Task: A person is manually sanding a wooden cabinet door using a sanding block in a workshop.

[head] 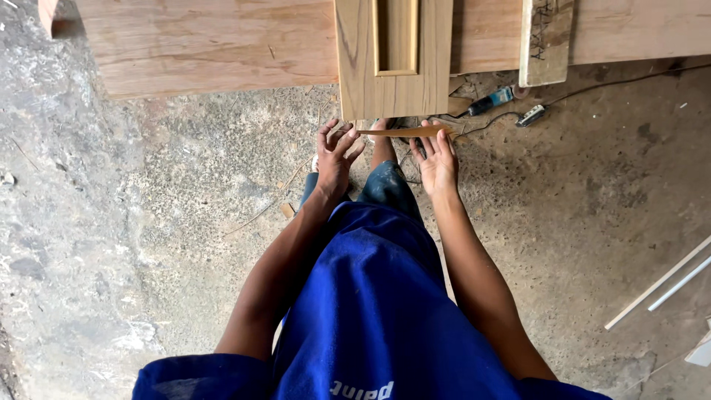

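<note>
From the head camera, looking straight down: the person stood over a concrete floor (185,222) in a blue shirt (370,311), and both hands were out in front holding a thin wooden strip (404,132) between them. The left hand (337,155) had its fingers spread wide, and the strip's pointed end sat right at its fingertips. I couldn't tell whether it was really pinching it or just steadying it. The right hand (437,159) was open too, palm facing in, with the strip's other end resting across the top of its fingers, so more a loose cradle than a closed grip.

My guess is the strip was very light and a bit bendy, the sort of sliver that snaps if you squeeze it mid-span. Holding it near both ends with the fingertips looked like the sensible way to take it.

Just beyond the hands, a wooden panel with a raised frame (392,55) lay on a long plank desk (207,44). Beyond the right hand and off to its outer side were a small blue power tool (490,101) and a plug adapter (532,115), with black cable running across the floor. A narrow offcut board (546,37) had some dark handwriting at its far end. Far out past the right arm lay two pale slats (659,285). White printed letters showed on the hem of the shirt, near the camera.
</note>
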